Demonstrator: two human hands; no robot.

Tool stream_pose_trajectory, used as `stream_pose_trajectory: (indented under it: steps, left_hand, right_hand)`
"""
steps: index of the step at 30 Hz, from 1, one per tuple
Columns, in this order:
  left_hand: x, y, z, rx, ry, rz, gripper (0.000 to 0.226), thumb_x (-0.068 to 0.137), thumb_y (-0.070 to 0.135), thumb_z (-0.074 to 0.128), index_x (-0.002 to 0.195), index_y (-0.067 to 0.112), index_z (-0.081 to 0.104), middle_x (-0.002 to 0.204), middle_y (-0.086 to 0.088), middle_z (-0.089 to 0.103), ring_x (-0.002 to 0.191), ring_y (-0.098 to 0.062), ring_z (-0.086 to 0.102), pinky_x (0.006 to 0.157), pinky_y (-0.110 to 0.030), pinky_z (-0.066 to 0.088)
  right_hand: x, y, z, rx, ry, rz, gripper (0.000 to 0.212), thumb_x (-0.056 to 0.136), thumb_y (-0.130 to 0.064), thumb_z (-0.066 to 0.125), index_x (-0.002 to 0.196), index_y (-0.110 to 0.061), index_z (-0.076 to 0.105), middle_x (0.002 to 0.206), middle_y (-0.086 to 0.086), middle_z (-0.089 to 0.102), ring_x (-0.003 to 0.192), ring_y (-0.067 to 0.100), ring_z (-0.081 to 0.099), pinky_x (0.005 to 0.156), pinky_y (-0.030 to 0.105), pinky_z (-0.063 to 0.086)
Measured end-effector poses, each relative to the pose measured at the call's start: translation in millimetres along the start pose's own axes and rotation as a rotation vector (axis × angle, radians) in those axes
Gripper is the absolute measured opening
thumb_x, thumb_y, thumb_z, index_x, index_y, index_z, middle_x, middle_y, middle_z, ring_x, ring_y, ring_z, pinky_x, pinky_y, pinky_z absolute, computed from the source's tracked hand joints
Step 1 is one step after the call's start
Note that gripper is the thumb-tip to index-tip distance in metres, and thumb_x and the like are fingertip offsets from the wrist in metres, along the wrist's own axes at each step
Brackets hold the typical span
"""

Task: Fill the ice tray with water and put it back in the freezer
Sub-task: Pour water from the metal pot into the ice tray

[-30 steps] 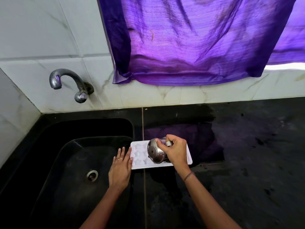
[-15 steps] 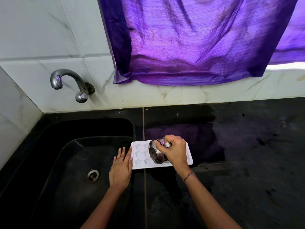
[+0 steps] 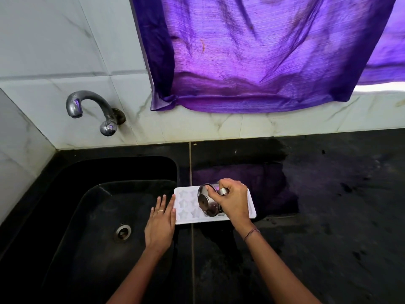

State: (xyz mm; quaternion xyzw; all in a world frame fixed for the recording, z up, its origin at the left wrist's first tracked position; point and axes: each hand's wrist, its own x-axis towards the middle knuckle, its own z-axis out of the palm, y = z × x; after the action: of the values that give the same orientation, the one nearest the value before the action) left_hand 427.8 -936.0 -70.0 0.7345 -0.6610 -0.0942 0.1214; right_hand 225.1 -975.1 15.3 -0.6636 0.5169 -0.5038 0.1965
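While tipping a steel cup over the white ice tray: fill step in hand, judging by pose. No stream of water made out; fill level of cells not readable. Freezer leg not yet begun.

Right hand: grips the cup from above, fingers curled round it. Holds it tilted well over, round base turned toward the left hand. Mouth hidden under the palm; exact aim not determinable.

Left hand: flat, fingers straight and together, nothing held. Touches the tray's left short end with the index-finger side, probably to stop sliding. Sits over the right edge of the black sink; resting or hovering, cannot tell.

Tray position: lies flat on the black countertop, directly beneath the right hand, just right of the left hand. Cells-up. Long axis: from left hand toward right hand and past it, roughly square to both forearms. Star cells visible only at the left-hand end; remainder covered by cup and right hand.

Next move, as judged: sweep the cup along that long axis until every row has water, then park it on the right-hand side. For the lift: both hands, one per short end, kept level; spill likely on any tilt.

Also noted: tap beyond the left hand.
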Motion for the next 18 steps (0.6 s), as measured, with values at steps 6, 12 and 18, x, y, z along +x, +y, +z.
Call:
stream_pose_trajectory:
  steps: [6, 12, 18]
  left_hand:
    - [0.0, 1.2, 0.4, -0.009, 0.007, -0.003, 0.076, 0.082, 0.05, -0.013, 0.149, 0.028, 0.015, 0.157, -0.001, 0.016, 0.146, -0.012, 0.003, 0.118, -0.03, 0.008]
    - [-0.3, 0.9, 0.2, -0.007, 0.008, -0.004, 0.075, 0.082, 0.051, -0.013, 0.149, 0.029, 0.014, 0.157, -0.001, 0.015, 0.146, -0.011, 0.003, 0.117, -0.029, 0.006]
    - [0.0, -0.8, 1.7, -0.015, 0.015, -0.003, 0.074, 0.083, 0.051, -0.011, 0.149, 0.029, 0.015, 0.157, -0.002, 0.017, 0.146, -0.012, 0.004, 0.117, -0.029, 0.007]
  right_hand:
    - [0.5, 5.3, -4.2, 0.145, 0.078, 0.17, 0.052, 0.073, -0.023, 0.076, 0.05, -0.002, 0.035, 0.051, 0.023, 0.048, 0.056, 0.02, 0.062, 0.056, 0.039, 0.048]
    - [2.5, 8.2, -9.2, 0.144, 0.097, 0.194, 0.048, 0.073, -0.012, 0.078, 0.053, 0.007, 0.039, 0.059, 0.031, 0.054, 0.06, 0.012, 0.063, 0.058, 0.033, 0.048]
    - [5.1, 14.1, -14.0, 0.088, 0.066, 0.143, 0.048, 0.074, -0.019, 0.077, 0.049, -0.004, 0.038, 0.051, 0.02, 0.051, 0.059, 0.039, 0.058, 0.055, 0.042, 0.05]
